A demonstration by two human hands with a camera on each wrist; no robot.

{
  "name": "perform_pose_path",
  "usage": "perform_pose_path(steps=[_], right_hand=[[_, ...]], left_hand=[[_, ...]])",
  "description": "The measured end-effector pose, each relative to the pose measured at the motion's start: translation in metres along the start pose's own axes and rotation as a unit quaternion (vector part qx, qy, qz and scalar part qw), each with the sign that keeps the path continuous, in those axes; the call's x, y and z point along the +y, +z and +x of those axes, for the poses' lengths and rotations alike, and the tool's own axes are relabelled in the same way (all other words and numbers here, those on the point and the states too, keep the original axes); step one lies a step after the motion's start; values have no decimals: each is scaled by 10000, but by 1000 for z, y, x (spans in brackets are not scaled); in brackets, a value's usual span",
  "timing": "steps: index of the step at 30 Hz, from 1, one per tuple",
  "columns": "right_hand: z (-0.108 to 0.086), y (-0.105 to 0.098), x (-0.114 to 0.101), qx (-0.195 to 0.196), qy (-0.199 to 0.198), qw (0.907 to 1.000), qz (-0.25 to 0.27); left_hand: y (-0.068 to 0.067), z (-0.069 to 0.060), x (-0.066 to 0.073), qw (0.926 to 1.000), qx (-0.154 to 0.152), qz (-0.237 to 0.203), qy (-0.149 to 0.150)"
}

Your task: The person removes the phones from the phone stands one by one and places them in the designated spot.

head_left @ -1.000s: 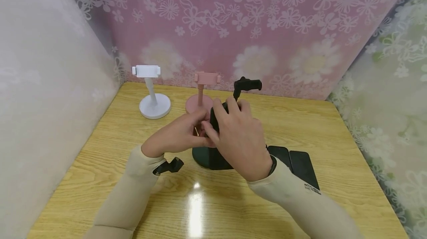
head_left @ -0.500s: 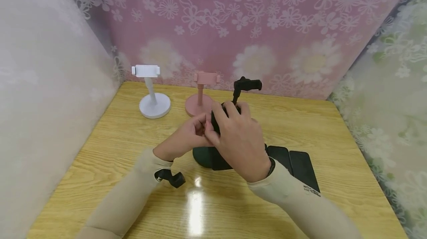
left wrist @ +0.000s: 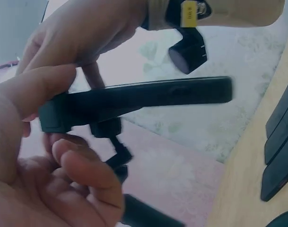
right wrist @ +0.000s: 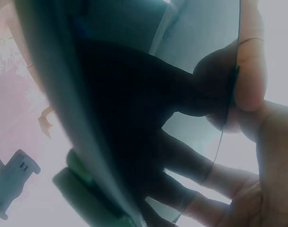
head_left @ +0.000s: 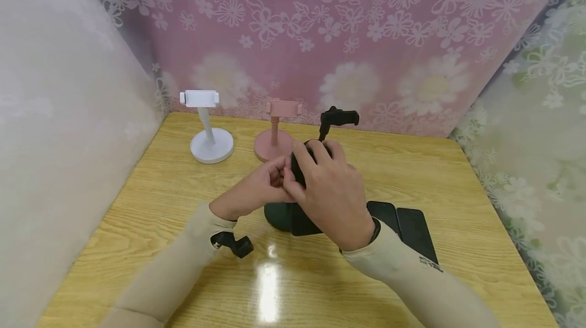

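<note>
In the head view my right hand [head_left: 334,196] grips an upright smartphone [head_left: 304,220], fingers over its top. Behind it stands a dark green phone stand, its round base [head_left: 276,216] partly showing. At the phone's left side my left hand [head_left: 256,190] has its fingertips close to my right thumb. The left wrist view shows the phone [left wrist: 181,91] edge-on against the stand's clamp [left wrist: 56,113], whose end my left thumb and curled fingers pinch. In the right wrist view the glossy screen [right wrist: 120,118] reflects fingers. Most of the stand's pole is hidden.
A white phone stand [head_left: 212,145] and a pink one [head_left: 270,145] stand along the back of the wooden table [head_left: 220,287]. A black stand's clamp [head_left: 340,116] rises behind my right hand. Dark phones [head_left: 416,231] lie flat at the right.
My left hand has shifted right and its wrist has dropped a little, fingers drawing nearer my right thumb. My right hand has sunk slightly. The other stands stay put.
</note>
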State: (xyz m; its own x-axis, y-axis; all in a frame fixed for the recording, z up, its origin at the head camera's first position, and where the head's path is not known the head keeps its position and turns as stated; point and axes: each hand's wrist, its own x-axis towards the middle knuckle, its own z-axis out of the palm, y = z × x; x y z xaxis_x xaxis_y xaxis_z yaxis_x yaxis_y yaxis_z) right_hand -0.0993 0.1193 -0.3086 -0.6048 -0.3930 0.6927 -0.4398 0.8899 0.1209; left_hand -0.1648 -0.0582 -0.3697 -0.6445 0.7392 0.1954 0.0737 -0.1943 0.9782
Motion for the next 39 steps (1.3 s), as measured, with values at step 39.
perform_pose_path(steps=[39], right_hand=[[-4, 2, 8, 75, 87, 9995, 309]], left_hand=[[-4, 1, 19, 9456, 181, 3072, 1057]])
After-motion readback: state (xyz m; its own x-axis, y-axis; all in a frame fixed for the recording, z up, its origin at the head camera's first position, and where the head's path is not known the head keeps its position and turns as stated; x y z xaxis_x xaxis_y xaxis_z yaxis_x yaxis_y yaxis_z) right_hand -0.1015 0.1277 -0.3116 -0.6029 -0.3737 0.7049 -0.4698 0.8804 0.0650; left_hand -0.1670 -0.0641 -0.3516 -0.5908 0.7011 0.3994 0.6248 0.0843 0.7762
